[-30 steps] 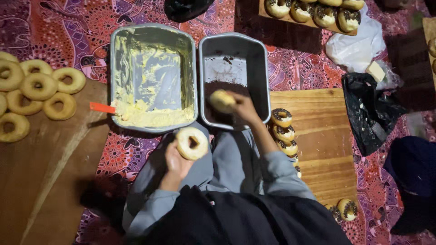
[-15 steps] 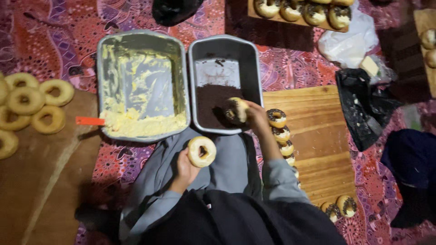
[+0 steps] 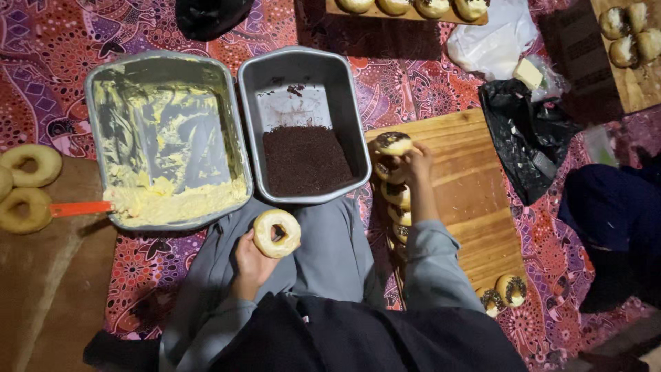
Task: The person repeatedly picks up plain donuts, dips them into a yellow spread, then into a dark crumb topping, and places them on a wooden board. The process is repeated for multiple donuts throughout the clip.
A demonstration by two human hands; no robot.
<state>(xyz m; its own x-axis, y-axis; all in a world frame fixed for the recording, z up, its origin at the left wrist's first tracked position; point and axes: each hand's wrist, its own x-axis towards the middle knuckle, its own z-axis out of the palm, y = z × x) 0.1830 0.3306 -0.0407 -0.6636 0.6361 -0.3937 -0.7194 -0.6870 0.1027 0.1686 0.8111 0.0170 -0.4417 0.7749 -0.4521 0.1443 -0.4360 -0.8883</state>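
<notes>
Head view
Right hand (image 3: 415, 160): it reached to the right of the pans, over the wooden board (image 3: 475, 200); its fingers were clamped on a sprinkled donut (image 3: 394, 143), at the far end of the row.
Row of donuts (image 3: 395, 200): coated donuts lay along the left edge of the board, one touching the next, the long axis running from the person toward the pans. The held donut was at the top of this line, just beside the sprinkle pan's right corner.
Left hand (image 3: 253, 256): it was over the lap, fingers closed on a plain donut (image 3: 276, 233), hole facing up, just below the gap between the two pans.
Nearer hand: the left hand was nearer to the cream pan; the right hand was nearer to the board.
Cream pan (image 3: 96, 103): on the left, yellow cream (image 3: 175, 200) piled along the near wall and smeared on the bottom; an orange handle (image 3: 79, 207) stuck out at the left.
Sprinkle pan (image 3: 358, 117): touching the cream pan's right side, dark sprinkles (image 3: 306, 160) covered the near half, the far half was bare metal.
Raw donuts (image 3: 27, 186): plain rings on the brown board at far left, well apart from both hands.
Two more coated donuts (image 3: 504, 293): at the near edge of the wooden board.
</notes>
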